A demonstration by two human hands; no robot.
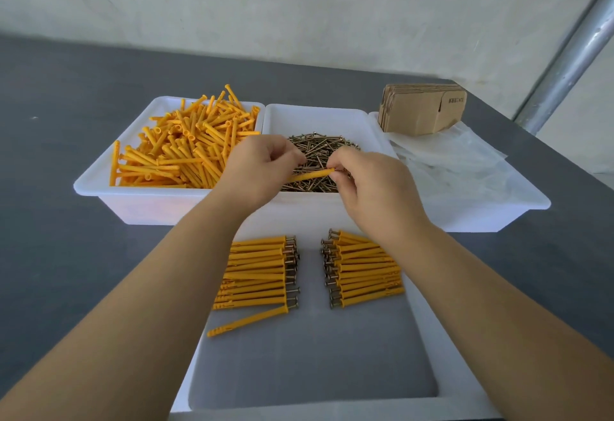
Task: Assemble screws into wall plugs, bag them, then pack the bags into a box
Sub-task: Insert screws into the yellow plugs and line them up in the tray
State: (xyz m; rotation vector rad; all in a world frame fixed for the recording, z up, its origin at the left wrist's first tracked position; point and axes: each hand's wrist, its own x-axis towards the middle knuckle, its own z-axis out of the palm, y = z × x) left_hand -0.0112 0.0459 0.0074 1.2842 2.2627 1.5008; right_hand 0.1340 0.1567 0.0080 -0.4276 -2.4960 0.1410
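My left hand [257, 171] grips one end of a yellow wall plug [312, 175], held above the bin of brass screws [319, 163]. My right hand [368, 188] pinches at the plug's other end, where a screw head just shows between the fingertips. On the left, a white bin holds loose yellow plugs [186, 148]. In the near white tray [428, 337] lie two rows of plugs with screws in them, a left row [259, 274] and a right row [362, 271]. One single plug [247, 321] lies slanted below the left row.
A stack of flat cardboard boxes [422, 108] sits on clear plastic bags [455, 161] in a white bin at the right. All bins stand on a dark grey table [50, 237]. A metal pole [571, 55] rises at the far right by a pale wall.
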